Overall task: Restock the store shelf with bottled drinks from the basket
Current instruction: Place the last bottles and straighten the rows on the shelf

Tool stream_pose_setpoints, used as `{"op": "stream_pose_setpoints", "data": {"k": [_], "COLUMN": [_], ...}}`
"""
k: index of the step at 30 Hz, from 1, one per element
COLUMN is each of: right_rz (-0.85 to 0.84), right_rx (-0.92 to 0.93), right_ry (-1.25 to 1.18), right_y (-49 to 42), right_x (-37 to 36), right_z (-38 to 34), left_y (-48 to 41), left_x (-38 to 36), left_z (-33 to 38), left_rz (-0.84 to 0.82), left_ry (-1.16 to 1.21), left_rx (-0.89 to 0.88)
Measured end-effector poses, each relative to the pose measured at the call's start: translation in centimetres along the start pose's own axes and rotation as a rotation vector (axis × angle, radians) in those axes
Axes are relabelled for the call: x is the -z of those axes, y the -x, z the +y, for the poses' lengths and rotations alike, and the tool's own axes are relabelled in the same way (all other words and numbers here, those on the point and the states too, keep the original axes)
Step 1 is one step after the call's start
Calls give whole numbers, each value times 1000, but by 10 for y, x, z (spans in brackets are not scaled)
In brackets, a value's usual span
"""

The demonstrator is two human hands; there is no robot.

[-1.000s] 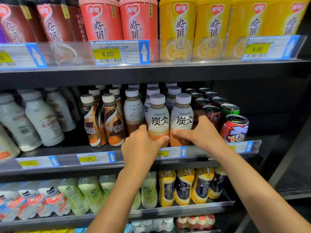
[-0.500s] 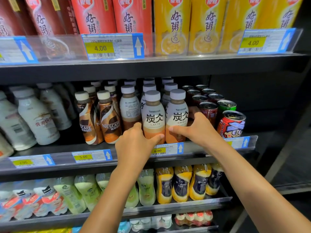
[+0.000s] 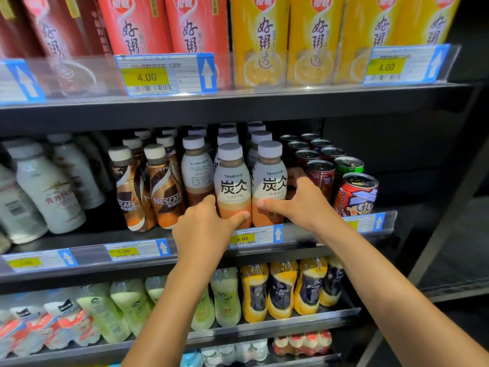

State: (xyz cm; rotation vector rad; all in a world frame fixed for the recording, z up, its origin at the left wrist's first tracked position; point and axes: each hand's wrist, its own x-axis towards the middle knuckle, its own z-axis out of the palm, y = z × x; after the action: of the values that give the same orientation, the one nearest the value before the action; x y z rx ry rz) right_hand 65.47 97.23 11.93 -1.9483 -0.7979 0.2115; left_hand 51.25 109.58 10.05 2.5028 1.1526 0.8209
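The person's left hand [image 3: 203, 229] is curling round the lower body of a grey-capped plastic latte bottle [image 3: 232, 185] with a white TANBING label, its thumb lying across the tan front and its fingers reaching round the left side. The right hand [image 3: 301, 205] is gripping the neighbouring grey-capped plastic coffee bottle [image 3: 270, 181] of the same brand in mirror fashion, with the thumb pressing the front and the fingers wrapping round the right side. Both bottles are standing upright and touching each other at the front edge of the black metal middle shelf [image 3: 87, 241], just above a yellow 6.00 price tag [image 3: 242, 237] in the clear rail. More bottles with the same grey caps are lining up in rows behind them. Just to the left, brown swirl-patterned Nescafé bottles [image 3: 166, 192] are standing upright, and white plastic bottles [image 3: 50, 192] are leaning further along. To the right, dark red drink cans [image 3: 320, 176], a green can [image 3: 348, 165] and a red cartoon-printed can [image 3: 356, 196] are filling the rest of the row. On the shelf above, tall red tubs [image 3: 132, 27] and tall yellow tubs [image 3: 260, 35] are sitting behind a 4.00 price tag [image 3: 146, 76]. Below, yellow-wrapped bottles [image 3: 281, 290] and pale green bottles [image 3: 227, 295] are crowding the lower shelf [image 3: 291, 323].
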Motion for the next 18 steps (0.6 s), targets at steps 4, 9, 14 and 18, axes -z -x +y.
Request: {"op": "stream_pose_setpoints", "data": {"k": [4, 9, 14, 18], "right_rz": [-9, 17, 29, 28], "right_rx": [-16, -12, -23, -13], "right_ry": [10, 31, 73, 59], "right_y": [3, 6, 10, 12], "right_x": [0, -2, -2, -4], "right_z": [-2, -6, -10, -10], "left_y": [-2, 1, 3, 3], "left_x": [1, 3, 6, 6], "left_z": [1, 3, 4, 3], "left_rz": [-20, -25, -18, -12], "left_ry": [-2, -29, -31, -34], "left_rx": [17, 10, -2, -15]}}
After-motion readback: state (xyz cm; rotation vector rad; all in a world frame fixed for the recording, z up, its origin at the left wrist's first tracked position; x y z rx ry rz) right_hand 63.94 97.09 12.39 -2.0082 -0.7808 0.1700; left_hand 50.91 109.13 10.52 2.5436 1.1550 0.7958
